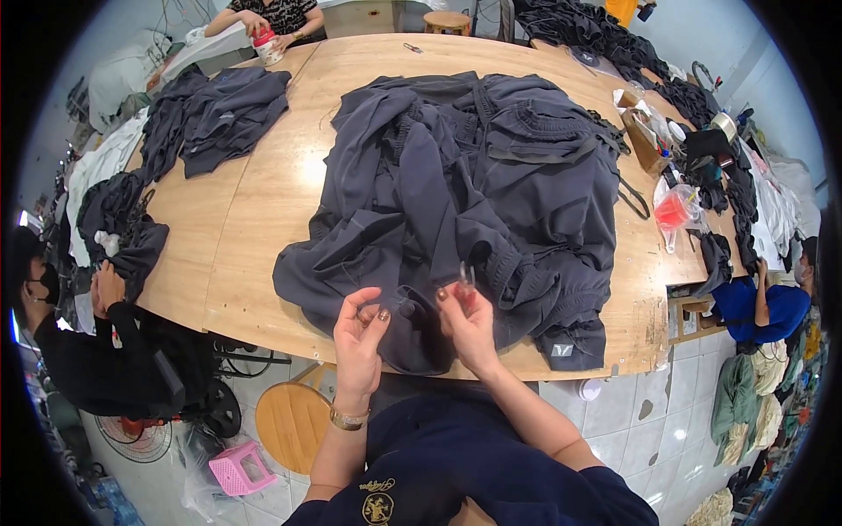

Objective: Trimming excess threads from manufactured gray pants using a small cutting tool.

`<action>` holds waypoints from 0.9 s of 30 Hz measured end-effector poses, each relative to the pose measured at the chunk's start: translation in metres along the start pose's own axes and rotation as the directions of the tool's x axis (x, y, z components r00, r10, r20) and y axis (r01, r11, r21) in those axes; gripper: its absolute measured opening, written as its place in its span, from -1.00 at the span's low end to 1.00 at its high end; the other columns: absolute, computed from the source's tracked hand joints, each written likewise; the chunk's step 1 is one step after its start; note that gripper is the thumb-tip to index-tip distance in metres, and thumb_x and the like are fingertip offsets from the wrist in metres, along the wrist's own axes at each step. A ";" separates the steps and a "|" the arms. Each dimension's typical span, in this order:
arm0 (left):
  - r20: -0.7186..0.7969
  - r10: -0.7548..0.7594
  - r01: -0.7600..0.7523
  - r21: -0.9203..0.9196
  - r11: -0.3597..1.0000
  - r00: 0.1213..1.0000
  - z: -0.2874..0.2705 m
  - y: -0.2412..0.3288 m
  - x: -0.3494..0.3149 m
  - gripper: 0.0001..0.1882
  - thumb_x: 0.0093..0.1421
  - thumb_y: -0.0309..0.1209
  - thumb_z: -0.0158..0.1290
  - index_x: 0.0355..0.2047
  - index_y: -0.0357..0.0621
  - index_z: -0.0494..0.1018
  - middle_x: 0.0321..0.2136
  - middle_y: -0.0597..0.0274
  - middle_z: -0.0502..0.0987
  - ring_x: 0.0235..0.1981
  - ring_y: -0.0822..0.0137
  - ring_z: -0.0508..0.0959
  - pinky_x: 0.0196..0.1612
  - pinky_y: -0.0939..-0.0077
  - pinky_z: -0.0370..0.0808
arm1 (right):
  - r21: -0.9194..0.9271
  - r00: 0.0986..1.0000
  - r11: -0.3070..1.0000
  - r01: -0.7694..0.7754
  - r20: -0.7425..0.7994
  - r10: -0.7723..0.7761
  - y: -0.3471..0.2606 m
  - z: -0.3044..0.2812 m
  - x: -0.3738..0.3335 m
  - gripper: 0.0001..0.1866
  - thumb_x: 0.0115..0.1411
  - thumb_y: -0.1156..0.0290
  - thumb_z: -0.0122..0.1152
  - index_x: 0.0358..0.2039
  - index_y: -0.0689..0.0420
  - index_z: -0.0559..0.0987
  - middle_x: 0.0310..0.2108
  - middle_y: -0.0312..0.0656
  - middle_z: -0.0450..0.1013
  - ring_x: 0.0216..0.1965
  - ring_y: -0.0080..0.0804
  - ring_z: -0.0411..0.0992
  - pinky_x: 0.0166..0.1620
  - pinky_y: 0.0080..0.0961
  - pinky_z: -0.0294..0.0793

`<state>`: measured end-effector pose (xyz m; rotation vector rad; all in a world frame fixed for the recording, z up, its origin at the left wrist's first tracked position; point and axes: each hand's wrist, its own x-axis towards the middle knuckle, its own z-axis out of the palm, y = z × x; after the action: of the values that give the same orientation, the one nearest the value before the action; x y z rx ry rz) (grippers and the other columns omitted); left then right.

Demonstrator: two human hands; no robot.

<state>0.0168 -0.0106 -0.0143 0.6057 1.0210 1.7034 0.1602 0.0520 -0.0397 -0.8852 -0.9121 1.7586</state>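
With the right hand (pixel 469 320) clenched on what looked like small clear-handled thread snips (pixel 465 279) and the left hand's fingers (pixel 373 309) pinching the dark grey fabric garment (pixel 421 337) at the round wooden tabletop's (pixel 254 202) near edge, a slipped blade could nick cloth or fingertip.

garment heap (pixel 474 202) mid-table (pixel 254 219), smaller pile (pixel 219 114) behind-left, stool (pixel 294 421) under near edge

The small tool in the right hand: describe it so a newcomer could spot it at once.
Start at the wooden table, then its near edge, where the dark grey garment pile ends. Just above the right hand, the thread snips stick up: small, slim, shiny, with a pinkish grip, unlike the surrounding cloth.
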 end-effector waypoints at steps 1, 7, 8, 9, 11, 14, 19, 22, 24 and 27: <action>-0.014 -0.019 0.018 -0.014 1.000 1.000 -0.001 0.001 0.001 -0.66 0.15 -0.67 -0.01 -0.05 -0.26 0.30 -0.31 0.27 0.47 -0.26 0.57 0.42 -0.13 0.73 0.35 | -0.046 0.997 0.996 0.072 -0.007 -0.072 0.001 0.001 0.001 -0.89 0.22 0.42 0.12 -0.37 0.19 0.46 -0.61 -0.54 0.25 -0.57 -0.84 0.13 -0.50 -0.81 0.08; -0.009 -0.079 0.078 -0.070 0.994 0.997 -0.004 0.005 0.001 -0.69 0.13 -0.69 -0.16 -0.09 -0.25 0.32 -0.29 0.29 0.43 -0.23 0.55 0.39 -0.11 0.72 0.30 | -0.260 0.988 0.961 0.094 0.143 -0.058 -0.005 0.012 -0.002 -0.84 0.19 0.47 0.15 -0.21 0.20 0.50 -0.62 -0.54 0.25 -0.61 -0.84 0.11 -0.54 -0.81 0.06; 0.001 -0.078 0.078 -0.056 0.995 0.997 -0.005 0.005 0.001 -0.68 0.13 -0.69 -0.20 -0.10 -0.25 0.32 -0.29 0.29 0.43 -0.24 0.55 0.40 -0.11 0.73 0.30 | -0.311 0.979 0.947 0.080 0.201 -0.017 -0.005 0.014 -0.002 -0.81 0.18 0.48 0.16 -0.18 0.20 0.50 -0.61 -0.52 0.25 -0.59 -0.83 0.13 -0.51 -0.82 0.10; -0.002 -0.079 0.079 -0.055 0.995 0.997 -0.006 0.005 0.001 -0.68 0.13 -0.69 -0.20 -0.10 -0.25 0.32 -0.29 0.29 0.43 -0.24 0.55 0.40 -0.11 0.73 0.30 | -0.407 0.970 0.907 0.110 0.242 -0.009 -0.013 0.017 -0.005 -0.85 0.17 0.50 0.17 -0.23 0.20 0.51 -0.60 -0.49 0.31 -0.57 -0.83 0.18 -0.49 -0.83 0.16; 0.063 -0.039 0.037 0.034 0.999 0.997 -0.008 0.005 0.001 -0.68 0.14 -0.68 -0.22 -0.09 -0.26 0.31 -0.29 0.30 0.39 -0.23 0.54 0.39 -0.10 0.71 0.32 | -0.377 0.963 0.909 0.178 0.257 -0.082 -0.007 0.018 -0.005 -0.87 0.17 0.50 0.17 -0.26 0.21 0.51 -0.60 -0.48 0.32 -0.57 -0.84 0.18 -0.49 -0.83 0.17; 0.081 -0.014 0.010 0.052 0.999 0.997 -0.004 0.007 0.001 -0.69 0.13 -0.68 -0.23 -0.10 -0.25 0.31 -0.28 0.30 0.38 -0.24 0.55 0.38 -0.10 0.70 0.31 | -0.288 0.963 0.933 0.215 0.224 -0.153 0.002 0.014 -0.002 -0.93 0.17 0.50 0.16 -0.38 0.23 0.50 -0.61 -0.48 0.30 -0.59 -0.82 0.15 -0.50 -0.82 0.15; 0.034 -0.031 0.031 0.023 0.999 0.999 -0.008 0.005 0.001 -0.70 0.14 -0.68 -0.22 -0.12 -0.23 0.31 -0.32 0.34 0.36 -0.28 0.57 0.34 -0.13 0.73 0.27 | -0.151 0.979 0.968 0.201 0.011 -0.202 0.003 -0.003 -0.004 -0.90 0.18 0.47 0.16 -0.42 0.23 0.47 -0.56 -0.45 0.33 -0.55 -0.78 0.22 -0.50 -0.81 0.15; 0.047 -0.030 0.028 0.039 0.999 0.998 -0.006 0.005 0.002 -0.72 0.15 -0.68 -0.20 -0.14 -0.21 0.31 -0.35 0.37 0.35 -0.31 0.59 0.31 -0.14 0.74 0.24 | -0.092 0.969 0.965 0.244 -0.013 -0.246 -0.003 0.003 -0.009 -0.94 0.19 0.51 0.13 -0.37 0.24 0.49 -0.56 -0.46 0.34 -0.59 -0.80 0.19 -0.55 -0.81 0.10; 0.067 -0.021 0.016 0.068 0.998 0.998 -0.007 0.006 0.001 -0.73 0.16 -0.67 -0.20 -0.13 -0.21 0.30 -0.35 0.37 0.34 -0.31 0.59 0.30 -0.15 0.74 0.24 | -0.299 0.953 0.917 0.265 0.227 -0.202 -0.011 0.013 -0.011 -0.88 0.16 0.57 0.13 -0.27 0.26 0.52 -0.58 -0.46 0.33 -0.62 -0.81 0.15 -0.58 -0.81 0.08; 0.116 0.009 -0.025 0.140 0.990 0.993 -0.007 0.005 -0.001 -0.73 0.16 -0.67 -0.17 -0.11 -0.20 0.28 -0.36 0.37 0.34 -0.31 0.59 0.30 -0.17 0.73 0.25 | -0.443 0.899 0.800 0.405 0.353 -0.260 -0.010 0.022 -0.011 -0.79 0.06 0.60 0.22 -0.23 0.19 0.57 -0.48 -0.44 0.47 -0.56 -0.85 0.22 -0.53 -0.84 0.16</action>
<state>0.0089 -0.0146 -0.0139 0.7974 1.0626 1.6001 0.1486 0.0398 -0.0186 -0.7419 -1.6684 1.3602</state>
